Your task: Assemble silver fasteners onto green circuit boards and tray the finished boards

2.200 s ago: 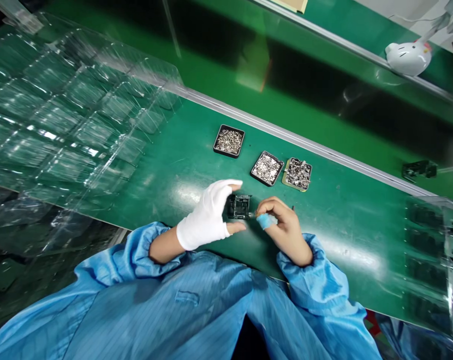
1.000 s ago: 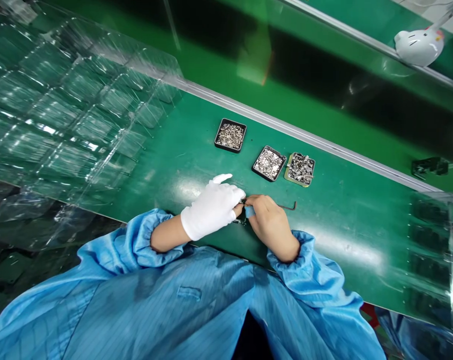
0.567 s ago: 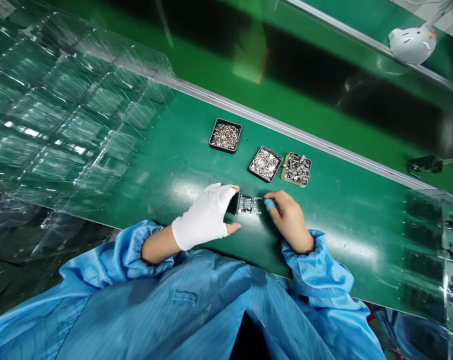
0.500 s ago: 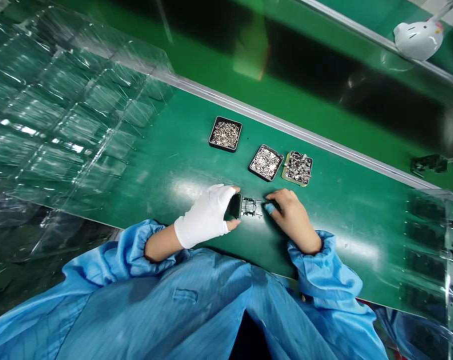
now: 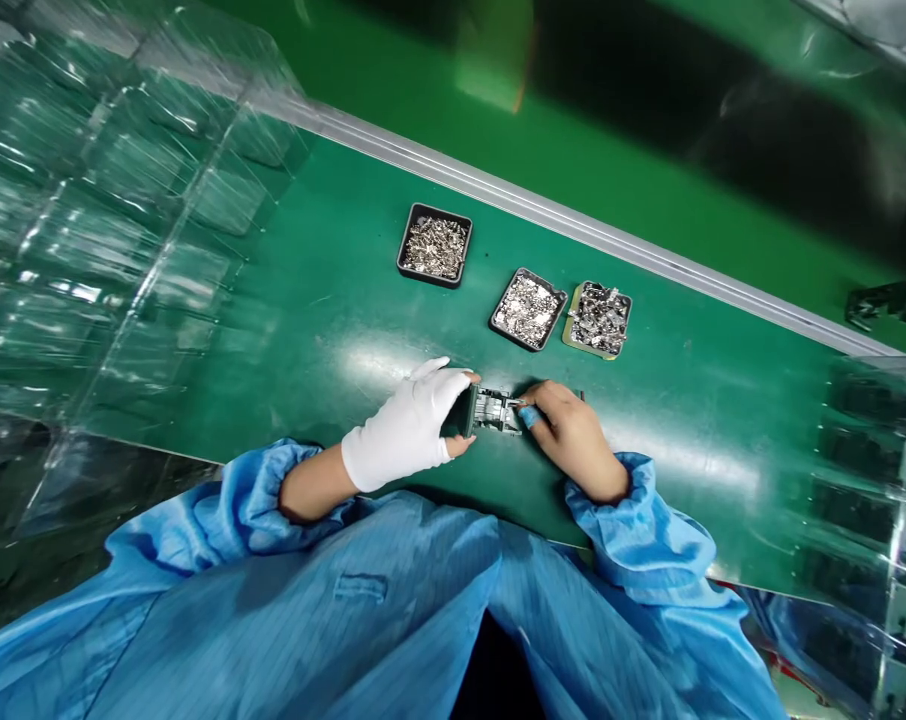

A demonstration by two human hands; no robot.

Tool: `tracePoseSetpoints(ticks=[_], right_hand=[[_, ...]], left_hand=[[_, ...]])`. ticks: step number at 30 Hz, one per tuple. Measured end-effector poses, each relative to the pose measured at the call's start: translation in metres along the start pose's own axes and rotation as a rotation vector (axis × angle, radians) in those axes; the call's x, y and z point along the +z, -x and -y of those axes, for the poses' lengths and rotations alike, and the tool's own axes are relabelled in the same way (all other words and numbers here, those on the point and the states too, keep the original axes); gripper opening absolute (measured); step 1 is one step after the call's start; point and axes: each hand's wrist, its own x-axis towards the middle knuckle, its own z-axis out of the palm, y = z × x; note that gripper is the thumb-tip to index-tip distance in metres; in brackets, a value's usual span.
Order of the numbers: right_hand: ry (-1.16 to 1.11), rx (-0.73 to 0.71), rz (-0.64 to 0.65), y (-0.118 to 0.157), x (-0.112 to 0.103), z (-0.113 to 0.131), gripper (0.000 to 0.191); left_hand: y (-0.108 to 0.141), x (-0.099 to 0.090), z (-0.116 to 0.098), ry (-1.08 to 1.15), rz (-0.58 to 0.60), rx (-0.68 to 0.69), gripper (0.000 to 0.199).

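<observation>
A small dark green part with a grey, frame-like inner section [image 5: 496,410] lies near the front edge of the green table. My left hand [image 5: 415,418], in a white glove with bare fingertips, grips its dark left end between thumb and fingers. At the part's right end, my right hand [image 5: 569,432] is bare with blue tape on a finger. Its thumb and index finger are pinched together on something thin that I cannot make out, touching or very near the part.
Beyond the hands, the green table [image 5: 333,300] bears a black tray [image 5: 400,262], another black tray [image 5: 495,320] and a yellowish tray [image 5: 573,345], all with small metal pieces. Clear plastic trays [image 5: 123,220] are at left; trays with dark parts [image 5: 865,460] are at right.
My right hand has moved a little left, closer to the part, and its fingertips have come together. My left hand still grips the part. The whole view has shifted slightly.
</observation>
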Motion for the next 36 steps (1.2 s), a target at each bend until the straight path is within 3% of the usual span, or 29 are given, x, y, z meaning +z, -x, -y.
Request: tracePoseSetpoints(ticks=[4,10,17,20,22,25,27,30,32,36], right_hand=[[0.063,0.104,0.034,-0.001,-0.002,0.005,0.017],[-0.207,0.059,0.110,0.002,-0.014,-0.002,0.018],[0.106,0.142,0.172,0.004,-0.010,0.016,0.025],[0.100,0.163,0.193,0.003,-0.014,0.016,0.026],[0.025,0.122,0.099,0.005,-0.019,0.009,0.023],[-0.051,0.066,-0.137,0.009,-0.020,0.002,0.018],[-0.160,0.064,-0.207,0.010,-0.018,0.004,0.015],[-0.307,0.047,-0.254,0.009,-0.011,0.019,0.011],[-0.225,-0.021,-0.280,0.010,-0.008,0.033,0.008],[-0.005,-0.238,-0.167,0.010,-0.013,0.041,0.011]], left_hand=[[-0.001,-0.001,0.001,0.000,0.014,0.009,0.053],[-0.001,-0.002,0.000,0.003,0.036,-0.008,0.053],[-0.001,-0.002,0.002,0.014,0.027,0.010,0.054],[-0.001,-0.002,0.000,0.036,0.007,-0.001,0.054],[-0.001,-0.002,-0.001,0.069,-0.017,0.000,0.052],[0.001,0.001,-0.002,0.165,-0.067,0.009,0.051],[0.003,0.002,-0.002,0.231,-0.082,0.035,0.054],[0.004,0.001,-0.002,0.228,-0.068,0.104,0.069],[0.002,-0.001,-0.002,0.156,-0.066,0.127,0.078],[-0.003,-0.003,-0.004,0.000,-0.059,0.129,0.063]])
